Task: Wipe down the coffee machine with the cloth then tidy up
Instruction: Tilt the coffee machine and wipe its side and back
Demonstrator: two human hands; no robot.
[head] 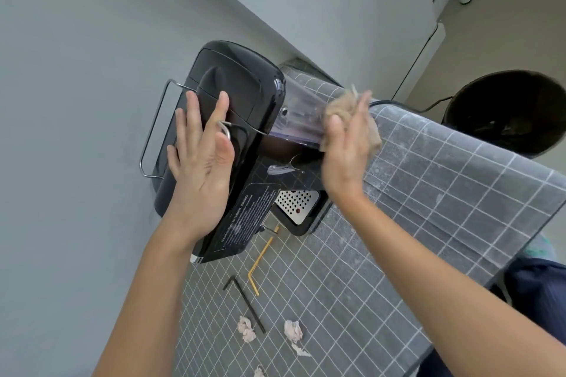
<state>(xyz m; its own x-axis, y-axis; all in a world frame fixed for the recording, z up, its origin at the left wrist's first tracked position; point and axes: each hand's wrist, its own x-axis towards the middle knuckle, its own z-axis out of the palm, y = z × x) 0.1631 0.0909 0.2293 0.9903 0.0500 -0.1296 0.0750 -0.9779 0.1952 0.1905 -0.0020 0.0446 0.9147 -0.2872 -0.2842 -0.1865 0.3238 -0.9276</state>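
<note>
A glossy black coffee machine [245, 95] stands on a table under a grey checked tablecloth [428, 193]. My left hand [200, 156] lies flat on the machine's top with straight fingers. My right hand [347, 147] holds a beige cloth [343, 107] bunched in its fingers and presses it against the machine's clear water tank [298, 115] at the right side. The perforated metal drip tray [295, 203] shows below the right wrist.
A gold bent straw [262, 260] and a black bent straw [245, 303] lie on the tablecloth near me, with crumpled paper scraps [292, 330] beside them. A black waste bin [505, 110] stands off the table's right edge. A grey wall runs along the left.
</note>
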